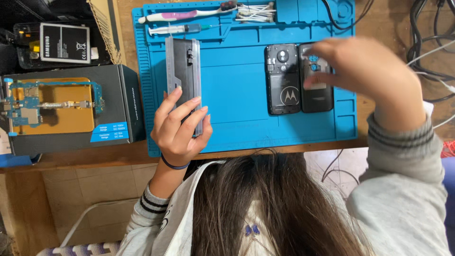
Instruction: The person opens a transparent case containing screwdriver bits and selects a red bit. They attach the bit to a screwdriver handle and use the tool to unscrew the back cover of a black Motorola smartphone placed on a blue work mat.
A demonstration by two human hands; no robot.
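My left hand (pixel 180 128) grips the near end of a long grey and black tool case (pixel 184 66) that lies lengthwise on the left part of a blue work mat (pixel 237 128). My right hand (pixel 365 71) is blurred by motion and hovers over the top of an opened black phone body (pixel 316 97) on the right part of the mat. Its fingers are bent down toward the phone, and I cannot tell whether they hold anything. A black phone back cover (pixel 283 80) lies right beside the phone, on its left.
A toothbrush (pixel 180 15), a syringe (pixel 175 29) and cotton swabs (pixel 256 12) lie along the mat's far edge. Left of the mat, a black box (pixel 128 102) carries a circuit board (pixel 28 106). A phone battery (pixel 64 42) lies behind it. Cables (pixel 426 47) run at the right.
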